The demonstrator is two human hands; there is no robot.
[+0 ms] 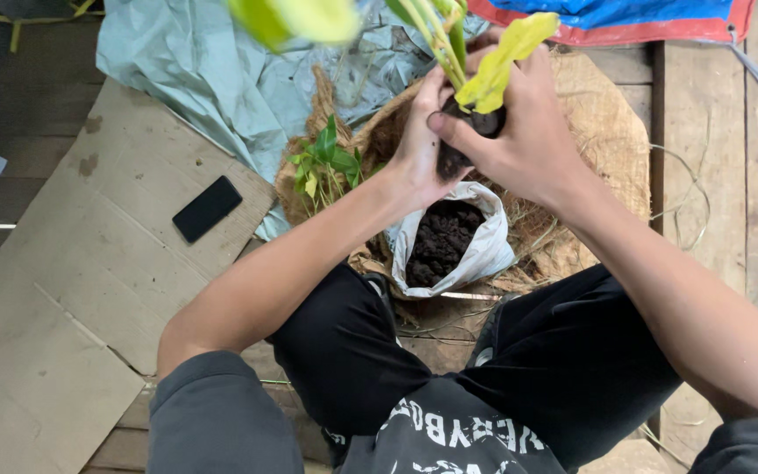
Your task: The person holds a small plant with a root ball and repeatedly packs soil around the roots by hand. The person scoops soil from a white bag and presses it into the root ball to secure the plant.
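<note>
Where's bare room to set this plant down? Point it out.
Free: the cardboard sheet left of the black phone, and the wooden boards at far right. Crowded: the middle, where both hands hold the plant's root ball over the soil bag and coconut fibre.

Plank floor (704, 158) carries flattened cardboard (72, 290), pale plastic sheet (195, 61), coir matting (611, 132)

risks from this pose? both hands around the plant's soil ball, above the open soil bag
1. Both hands, left hand and right hand, press the dark soil ball; it might crumble and spill beside the white bag of soil.
2. The stems rise between the thumbs; squeezing could bend them.
3. The small green seedling lies close by the left wrist and could get knocked.
</note>
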